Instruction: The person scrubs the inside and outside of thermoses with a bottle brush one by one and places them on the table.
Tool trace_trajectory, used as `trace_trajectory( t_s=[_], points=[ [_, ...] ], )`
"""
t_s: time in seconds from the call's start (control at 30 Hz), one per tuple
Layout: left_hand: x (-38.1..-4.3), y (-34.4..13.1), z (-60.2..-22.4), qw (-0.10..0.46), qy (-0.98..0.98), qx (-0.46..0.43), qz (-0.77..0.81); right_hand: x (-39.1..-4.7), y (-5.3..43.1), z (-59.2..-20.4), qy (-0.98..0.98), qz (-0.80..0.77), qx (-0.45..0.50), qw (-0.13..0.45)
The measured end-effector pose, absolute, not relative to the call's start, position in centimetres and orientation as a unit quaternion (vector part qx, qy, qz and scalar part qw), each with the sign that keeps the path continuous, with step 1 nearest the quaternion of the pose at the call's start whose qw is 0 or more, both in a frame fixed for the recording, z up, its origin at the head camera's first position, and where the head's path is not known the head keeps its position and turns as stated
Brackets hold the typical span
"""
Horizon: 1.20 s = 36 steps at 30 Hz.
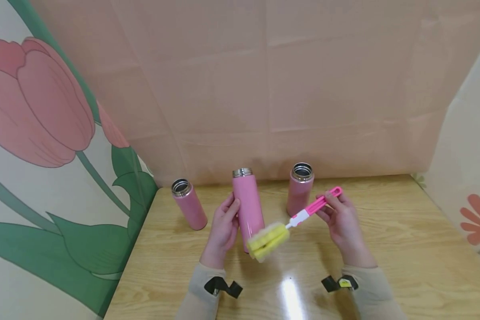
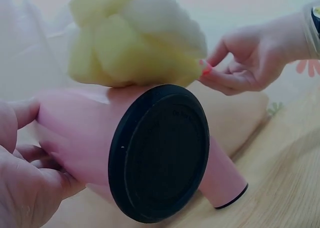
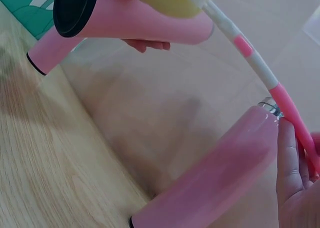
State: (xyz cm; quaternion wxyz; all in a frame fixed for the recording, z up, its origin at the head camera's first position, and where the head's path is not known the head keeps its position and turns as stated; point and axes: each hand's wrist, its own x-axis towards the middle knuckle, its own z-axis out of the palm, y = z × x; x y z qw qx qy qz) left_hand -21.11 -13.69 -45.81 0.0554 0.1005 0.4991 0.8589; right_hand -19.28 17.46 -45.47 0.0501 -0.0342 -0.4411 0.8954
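Observation:
My left hand (image 1: 223, 222) grips a pink metal bottle (image 1: 248, 200) by its side, raised off the table and tilted. Its black base (image 2: 160, 155) faces the left wrist camera. The pink-and-white handle of a bottle brush (image 1: 316, 206) is pinched in my right hand (image 1: 341, 222). The brush's yellow and white sponge head (image 2: 135, 42) is at the lower end of the held bottle, on its outer side; whether they touch I cannot tell. The sponge is slightly blurred.
Two more pink bottles with bare steel mouths stand on the wooden table (image 1: 404, 231): one bottle (image 1: 191, 206) at the left, another bottle (image 1: 300, 191) behind the brush handle. A peach cloth (image 1: 284, 89) hangs along the back edge. Painted walls flank the table.

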Motion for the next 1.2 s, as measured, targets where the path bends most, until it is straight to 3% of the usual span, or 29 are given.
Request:
trace_trajectory(
  t_s=[0.57,1.2],
  points=[
    [-20.97,-13.8,-45.72,0.068,0.49,0.109,0.862,-19.46,17.39,-45.62,-0.431,0.9,-0.037,0.055],
    [-20.48,-13.47,-45.75,0.083,0.552,0.116,0.821,-19.67,17.7,-44.96,-0.201,0.957,-0.141,0.157]
  ],
)
